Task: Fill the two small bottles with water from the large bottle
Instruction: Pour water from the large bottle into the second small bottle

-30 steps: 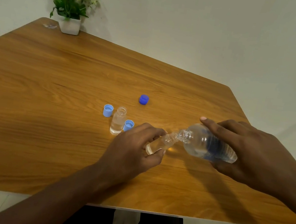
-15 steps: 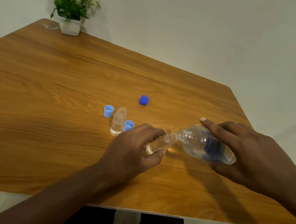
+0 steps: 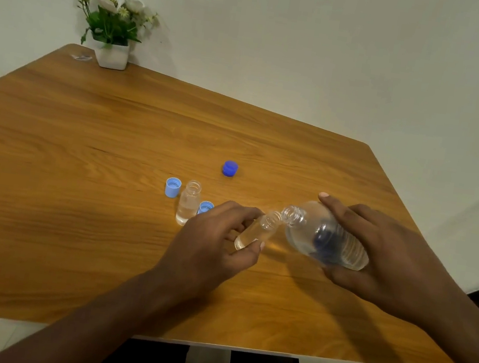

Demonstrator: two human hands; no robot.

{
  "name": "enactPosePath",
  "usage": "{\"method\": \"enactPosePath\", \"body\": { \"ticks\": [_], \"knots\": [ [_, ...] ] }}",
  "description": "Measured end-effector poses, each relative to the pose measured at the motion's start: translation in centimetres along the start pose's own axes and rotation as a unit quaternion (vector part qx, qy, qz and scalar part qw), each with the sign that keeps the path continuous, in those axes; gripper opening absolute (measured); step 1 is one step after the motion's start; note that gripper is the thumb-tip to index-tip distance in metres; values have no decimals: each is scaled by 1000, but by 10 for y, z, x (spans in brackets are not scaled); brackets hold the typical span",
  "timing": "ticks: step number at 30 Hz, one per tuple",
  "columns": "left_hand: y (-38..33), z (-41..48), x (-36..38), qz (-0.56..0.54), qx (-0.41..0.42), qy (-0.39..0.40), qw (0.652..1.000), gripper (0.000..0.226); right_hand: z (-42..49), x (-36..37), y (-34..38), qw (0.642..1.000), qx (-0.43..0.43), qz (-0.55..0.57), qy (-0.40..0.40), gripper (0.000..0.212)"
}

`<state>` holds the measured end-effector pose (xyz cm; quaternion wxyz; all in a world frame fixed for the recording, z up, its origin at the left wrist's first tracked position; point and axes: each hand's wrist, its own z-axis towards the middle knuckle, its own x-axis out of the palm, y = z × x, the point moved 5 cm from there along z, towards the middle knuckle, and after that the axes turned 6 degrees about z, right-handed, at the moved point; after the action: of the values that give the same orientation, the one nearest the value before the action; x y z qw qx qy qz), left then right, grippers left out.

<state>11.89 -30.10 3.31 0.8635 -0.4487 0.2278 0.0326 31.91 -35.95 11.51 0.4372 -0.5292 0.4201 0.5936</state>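
Observation:
My left hand grips a small clear bottle, tilted with its open mouth up and to the right. My right hand holds the large clear bottle tipped nearly level, its open neck just above and beside the small bottle's mouth. The large bottle holds water and has a blue label, partly hidden by my fingers. A second small bottle stands upright and uncapped on the wooden table, left of my left hand, with water in it.
Two light blue caps lie beside the standing small bottle. A darker blue cap lies further back. A white pot of flowers stands at the table's far left corner. The table's near edge runs below my forearms.
The large bottle's neck has lifted slightly off the small bottle's mouth and turned more toward me. Both hands stay in nearly the same place.

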Motion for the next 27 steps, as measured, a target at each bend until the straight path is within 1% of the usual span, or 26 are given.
{"method": "enactPosePath", "body": {
  "ticks": [5, 9, 14, 17, 20, 24, 27],
  "knots": [
    [-7, 5, -4, -21, -13, -11, 1000, 33, -3, 9, -1, 993, 27, 111, -34, 95],
    [-10, 8, -6, -38, -18, -26, 999, 32, -1, 18, -3, 976, 55, 197, -78, 96],
    [-6, 5, -9, -40, -37, -36, 998, 34, 5, 22, 2, 922, 69, 341, -169, 81],
    [-6, 1, -11, -21, -42, -34, 998, 34, 8, 31, 1, 886, 95, 393, -226, 82],
    [-2, -1, -11, -10, -58, -30, 998, 35, 15, 41, -1, 854, 115, 435, -261, 82],
    [8, -4, -4, 16, -92, -9, 996, 37, 25, 49, 0, 833, 125, 457, -287, 80],
    [11, -6, -1, 30, -100, -8, 995, 37, 30, 53, -1, 824, 137, 462, -299, 80]
  ]
}}
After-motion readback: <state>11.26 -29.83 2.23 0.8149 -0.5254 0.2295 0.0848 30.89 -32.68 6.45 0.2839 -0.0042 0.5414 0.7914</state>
